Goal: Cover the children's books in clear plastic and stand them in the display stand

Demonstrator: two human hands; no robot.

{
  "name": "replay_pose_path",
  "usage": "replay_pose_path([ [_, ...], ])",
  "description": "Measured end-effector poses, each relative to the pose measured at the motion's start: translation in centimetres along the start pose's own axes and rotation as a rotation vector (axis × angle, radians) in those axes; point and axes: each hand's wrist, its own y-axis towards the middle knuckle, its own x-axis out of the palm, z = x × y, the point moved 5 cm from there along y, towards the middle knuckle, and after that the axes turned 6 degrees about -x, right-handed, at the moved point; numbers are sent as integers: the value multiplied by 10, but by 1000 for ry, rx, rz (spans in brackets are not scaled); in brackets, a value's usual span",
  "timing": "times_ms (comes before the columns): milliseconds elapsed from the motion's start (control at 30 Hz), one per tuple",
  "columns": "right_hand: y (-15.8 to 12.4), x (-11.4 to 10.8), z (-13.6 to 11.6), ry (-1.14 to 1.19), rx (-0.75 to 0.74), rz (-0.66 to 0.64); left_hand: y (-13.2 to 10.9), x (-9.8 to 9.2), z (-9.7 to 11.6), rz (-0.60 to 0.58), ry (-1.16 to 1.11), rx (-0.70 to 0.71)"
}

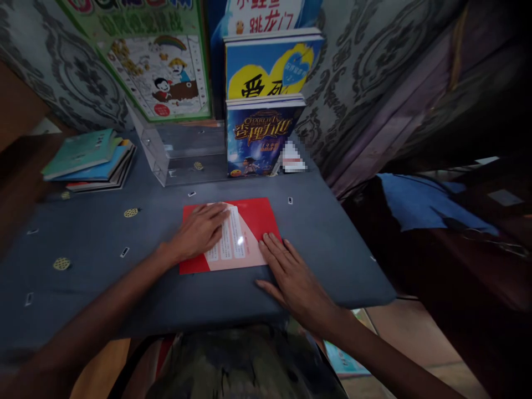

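A red book (257, 217) with a pale pink panel of text columns lies flat on the dark grey table (103, 233). My left hand (200, 230) rests flat on the book's left part, fingers stretched out over the pale panel. My right hand (291, 274) lies flat on the table at the book's lower right corner, fingers spread and fingertips touching the book's edge. Neither hand holds anything.
A stack of thin teal and blue books (89, 159) lies at the table's far left. A clear plastic stand (183, 152) and upright blue picture books (260, 136) line the back wall. Small stickers dot the tabletop. The table's right edge drops to a dark area with blue cloth (424, 202).
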Motion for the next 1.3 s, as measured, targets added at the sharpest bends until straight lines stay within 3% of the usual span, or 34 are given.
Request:
replay_pose_path([
  [100, 0, -2, -1, -11, -5, 9, 4, 5, 5, -43, -62, 19],
  [200, 2, -4, -3, -12, 0, 10, 4, 4, -6, -46, -53, -41],
  [500, 30, 5, -23, 62, -106, -20, -2, -17, -19, -60, 71, -193],
  [633, 44, 5, -31, 152, -207, -78, -15, -20, -28, -116, -24, -301],
  [767, 49, 3, -35, 222, -275, -174, -31, -22, -36, -93, -221, -399],
  [933, 48, -1, -44, 262, -320, -241, -43, -33, -33, -127, -382, -506],
  [1167, 47, -8, -54, 259, -382, -201, -41, -59, -29, -199, -390, -521],
  [1300, 48, -6, -56, 223, -389, -95, -39, -62, -39, -187, -491, -508],
])
